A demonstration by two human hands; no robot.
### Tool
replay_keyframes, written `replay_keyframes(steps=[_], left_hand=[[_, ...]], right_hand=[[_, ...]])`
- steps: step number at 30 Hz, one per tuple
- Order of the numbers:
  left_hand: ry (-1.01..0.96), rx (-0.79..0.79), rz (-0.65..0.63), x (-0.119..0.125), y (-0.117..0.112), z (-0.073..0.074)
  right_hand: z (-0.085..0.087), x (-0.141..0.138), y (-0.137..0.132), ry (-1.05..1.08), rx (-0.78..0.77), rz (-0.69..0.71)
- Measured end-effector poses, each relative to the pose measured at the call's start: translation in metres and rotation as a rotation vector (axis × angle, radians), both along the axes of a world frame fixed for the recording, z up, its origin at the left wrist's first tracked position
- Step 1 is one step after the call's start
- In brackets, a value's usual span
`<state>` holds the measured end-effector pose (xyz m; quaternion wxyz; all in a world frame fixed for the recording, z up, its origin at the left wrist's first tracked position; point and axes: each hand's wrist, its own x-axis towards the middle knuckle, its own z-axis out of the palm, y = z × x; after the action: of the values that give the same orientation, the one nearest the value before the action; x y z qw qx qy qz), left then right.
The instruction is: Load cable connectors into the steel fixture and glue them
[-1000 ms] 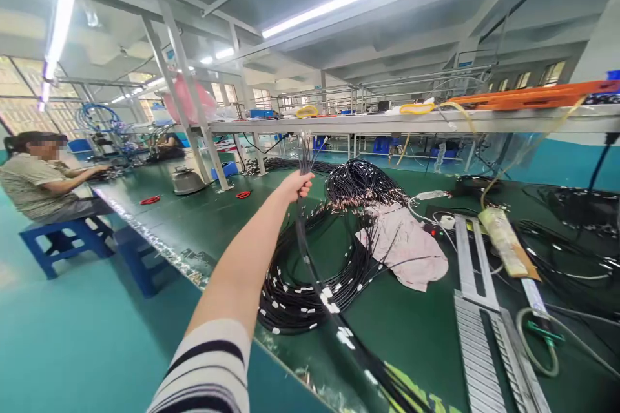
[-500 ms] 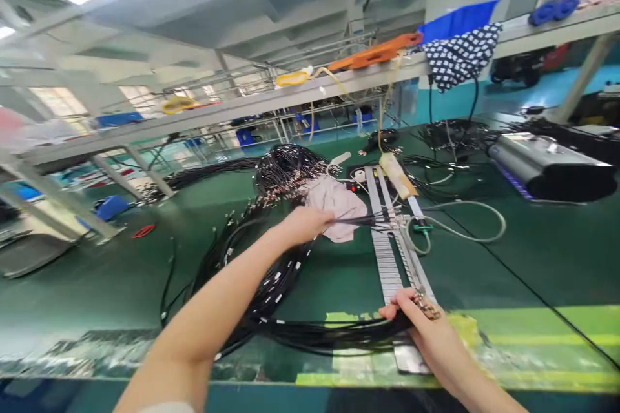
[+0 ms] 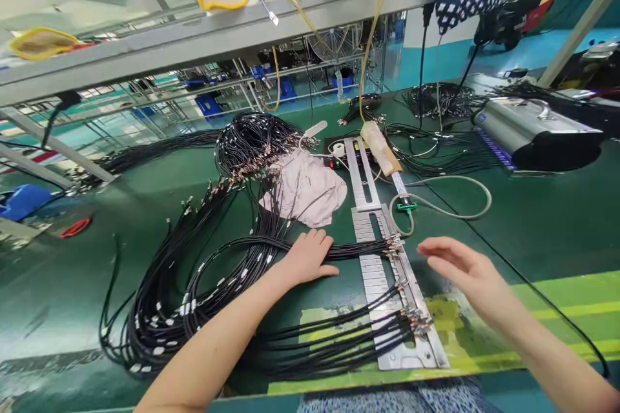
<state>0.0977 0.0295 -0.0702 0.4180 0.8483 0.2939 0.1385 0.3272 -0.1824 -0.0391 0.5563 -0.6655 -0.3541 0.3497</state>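
The right hand (image 3: pixel 465 269) has let go of the cable bunch it clenched a moment ago and now hovers open and empty, just right of the slotted metal jig (image 3: pixel 372 264). The left hand (image 3: pixel 307 257) lies flat and ungripping on a strand of the black cables (image 3: pixel 358 248), more of which fan across the jig's near end. Open green bench (image 3: pixel 533 232) stretches rightward, with the bench edge close below.
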Motion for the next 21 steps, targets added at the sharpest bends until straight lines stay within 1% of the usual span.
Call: replay_keyframes(steps=[2,4,6,9,11,13,17,21], left_hand=[[0.007,0.026,-0.073,0.012,0.001,0.009],[0.022,0.057,-0.137,0.029,0.001,0.013],[0.042,0.070,-0.161,0.047,-0.001,0.011],[0.061,0.084,-0.162,0.063,-0.005,0.002],[0.063,0.094,-0.168,0.064,-0.005,-0.002],[0.058,0.104,-0.183,0.062,-0.001,-0.004],[0.053,0.115,-0.192,0.061,0.015,-0.005],[0.076,0.137,-0.143,0.064,0.026,-0.006]], right_hand=[[0.005,0.012,0.021,-0.108,0.012,0.035],[0.008,0.016,0.049,-0.280,0.045,0.134],[0.008,0.013,0.078,-0.552,0.073,0.269],[0.003,0.005,0.108,-0.796,0.077,0.377],[-0.004,0.003,0.114,-0.903,0.062,0.414],[-0.010,0.006,0.112,-1.005,0.029,0.423],[-0.021,0.019,0.103,-1.125,-0.007,0.358],[-0.028,0.036,0.102,-1.175,0.027,0.272]])
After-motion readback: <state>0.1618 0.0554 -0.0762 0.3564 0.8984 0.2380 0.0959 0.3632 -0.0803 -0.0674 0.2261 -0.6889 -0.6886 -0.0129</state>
